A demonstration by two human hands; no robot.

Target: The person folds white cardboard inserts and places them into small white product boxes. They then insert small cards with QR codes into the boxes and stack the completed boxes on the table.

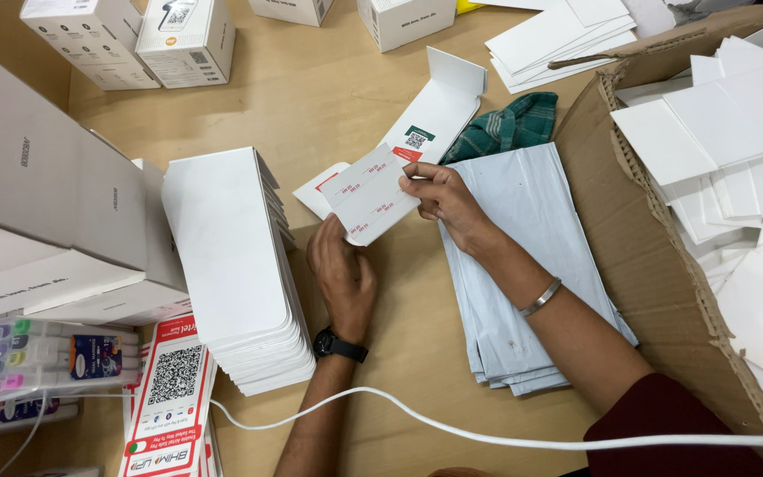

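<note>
Both my hands hold a small white sheet of stickers with red marks, tilted above the brown table. My right hand pinches its right edge with thumb and fingers; a metal bangle sits on that wrist. My left hand grips the sheet's lower left corner from beneath; that wrist wears a black watch. Just behind the sheet lies a flat white folded card with a printed code square. A tall leaning stack of white cards stands left of my left hand.
A pile of pale grey mailer bags lies under my right forearm. A large cardboard box of white cards fills the right. White boxes crowd the left, a green cloth lies behind, and a white cable crosses the front.
</note>
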